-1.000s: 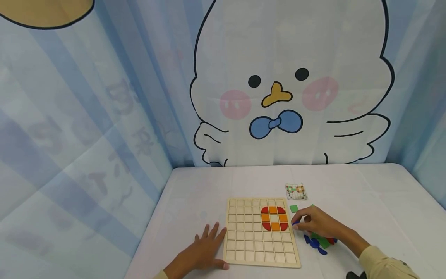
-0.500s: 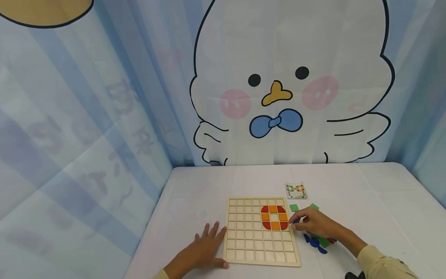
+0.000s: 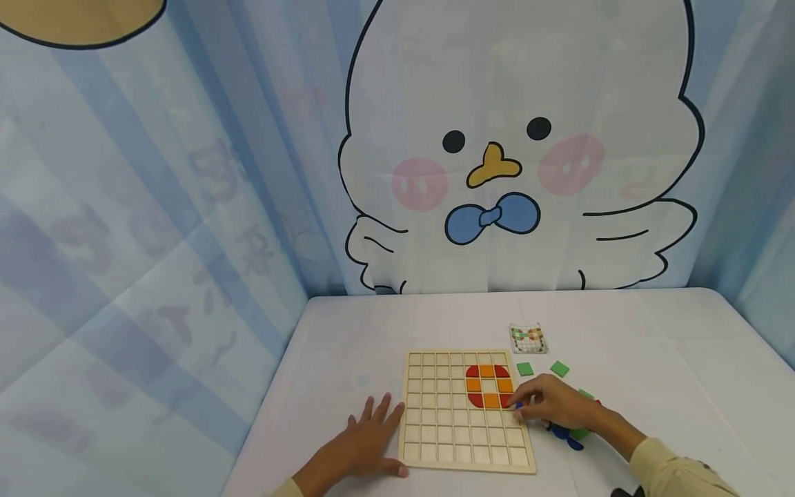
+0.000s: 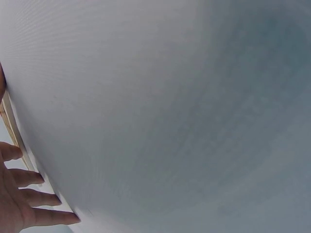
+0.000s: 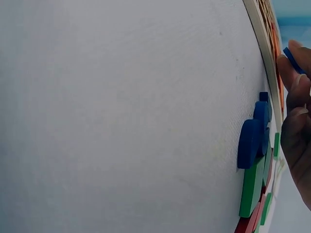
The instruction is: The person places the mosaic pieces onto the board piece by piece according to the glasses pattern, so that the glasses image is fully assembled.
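Wood of a pale tan tone forms the board [image 3: 444, 417], a flat panel with a raised rim and thin ridges that divide it into small square cells. Toward its far right part sits a ring of thin, flat-coloured tiles: red tiles [image 3: 475, 400] with rounded outer corners, and square orange tiles [image 3: 487, 371] between them, all around one bare cell.

At the board's right edge, beside the ring's near corner, the right hand [image 3: 555, 402] has its fingers bent and closed down to a pinch on a small blue piece [image 5: 291, 58], thin and smooth-faced, which shows edge-on between the tips. Whether that piece touches the board cannot be told.

On the opposite side, the left hand [image 3: 373, 442] lies palm down, fingers straight and spread wide with nothing in their hold, the index tip and thumb at the board's left edge.

Near the right hand lies a loose heap: blue shapes [image 5: 249, 144] with curved outlines, a straight-sided green block [image 5: 251, 187] and some red pieces [image 5: 241, 225], partly hidden. Two flat green squares [image 3: 524, 369] lie apart, beyond the hand. Past them rests a small card [image 3: 528, 339] printed with a coloured grid pattern. White, faintly creased cloth covers the surface [image 3: 348, 352].
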A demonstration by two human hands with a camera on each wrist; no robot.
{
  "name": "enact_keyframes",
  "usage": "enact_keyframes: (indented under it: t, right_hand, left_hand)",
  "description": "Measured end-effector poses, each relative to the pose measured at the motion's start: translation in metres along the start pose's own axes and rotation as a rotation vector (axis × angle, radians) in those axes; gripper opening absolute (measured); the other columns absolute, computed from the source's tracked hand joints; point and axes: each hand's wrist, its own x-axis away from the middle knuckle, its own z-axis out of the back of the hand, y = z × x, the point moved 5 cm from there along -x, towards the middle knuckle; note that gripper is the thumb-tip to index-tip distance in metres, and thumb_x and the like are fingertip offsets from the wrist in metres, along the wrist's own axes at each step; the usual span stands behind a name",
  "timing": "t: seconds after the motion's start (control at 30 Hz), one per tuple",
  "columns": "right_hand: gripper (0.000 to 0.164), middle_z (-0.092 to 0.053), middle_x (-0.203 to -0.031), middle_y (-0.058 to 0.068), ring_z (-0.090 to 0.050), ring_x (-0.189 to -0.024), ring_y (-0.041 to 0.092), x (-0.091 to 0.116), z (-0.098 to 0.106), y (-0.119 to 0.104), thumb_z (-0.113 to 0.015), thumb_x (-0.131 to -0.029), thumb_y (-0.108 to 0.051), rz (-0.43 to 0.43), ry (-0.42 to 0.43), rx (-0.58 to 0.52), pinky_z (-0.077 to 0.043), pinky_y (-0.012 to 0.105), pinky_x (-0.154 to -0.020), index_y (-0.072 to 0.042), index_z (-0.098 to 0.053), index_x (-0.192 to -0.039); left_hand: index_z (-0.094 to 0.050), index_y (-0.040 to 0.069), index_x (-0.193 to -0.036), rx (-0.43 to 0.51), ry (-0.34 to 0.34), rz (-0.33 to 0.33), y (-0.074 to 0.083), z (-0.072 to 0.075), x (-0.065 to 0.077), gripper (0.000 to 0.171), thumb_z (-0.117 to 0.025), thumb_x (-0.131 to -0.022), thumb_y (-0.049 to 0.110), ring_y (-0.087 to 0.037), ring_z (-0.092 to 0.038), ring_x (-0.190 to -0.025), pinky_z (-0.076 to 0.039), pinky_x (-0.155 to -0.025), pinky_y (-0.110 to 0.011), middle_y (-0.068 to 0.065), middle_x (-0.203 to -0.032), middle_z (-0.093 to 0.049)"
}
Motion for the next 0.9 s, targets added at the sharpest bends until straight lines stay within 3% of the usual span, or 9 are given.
enact_keyframes:
  t: [0.23, 0.5, 0.73, 0.9]
  right_hand:
    - [0.023, -0.064, -0.08, 0.0, -0.053, -0.055, 0.003, -0.0044, -0.0046, -0.0004, -0.075, -0.091, -0.021, -0.007, 0.008, 0.008, -0.05, 0.025, -0.048, -0.005, -0.065, -0.105]
    - [0.017, -0.066, -0.081, -0.004, -0.052, -0.052, 0.001, -0.0055, -0.0098, -0.0012, -0.074, -0.092, -0.023, -0.004, -0.002, 0.04, -0.049, 0.023, -0.046, -0.01, -0.074, -0.103]
    - [0.02, -0.065, -0.081, -0.01, -0.053, -0.069, 0.002, -0.007, -0.0106, -0.0008, -0.075, -0.091, -0.028, -0.018, 0.017, 0.134, -0.044, 0.02, -0.06, -0.015, -0.077, -0.105]
    - [0.02, -0.063, -0.081, -0.011, -0.052, -0.07, 0.001, -0.0065, -0.0088, -0.0032, -0.077, -0.089, -0.031, -0.014, 0.026, 0.174, -0.044, 0.02, -0.061, -0.018, -0.078, -0.104]
  left_hand:
    - [-0.03, 0.019, -0.159, 0.001, 0.001, -0.003, -0.0001, 0.0004, -0.0006, 0.109, -0.072, -0.074, 0.071, -0.053, -0.019, -0.149, -0.033, -0.104, -0.076, -0.019, -0.167, -0.019]
    - [-0.03, 0.02, -0.159, -0.009, -0.002, 0.008, -0.0012, -0.0017, -0.0021, 0.109, -0.072, -0.073, 0.072, -0.053, -0.02, -0.148, -0.033, -0.104, -0.076, -0.019, -0.166, -0.02]
    - [-0.03, 0.02, -0.159, -0.011, -0.004, 0.009, -0.0022, -0.0029, -0.0032, 0.109, -0.071, -0.073, 0.073, -0.053, -0.02, -0.149, -0.033, -0.104, -0.076, -0.018, -0.167, -0.02]
    - [-0.029, 0.02, -0.159, -0.016, 0.004, -0.002, -0.0023, -0.0031, -0.0028, 0.109, -0.07, -0.073, 0.073, -0.054, -0.02, -0.148, -0.034, -0.104, -0.075, -0.019, -0.166, -0.019]
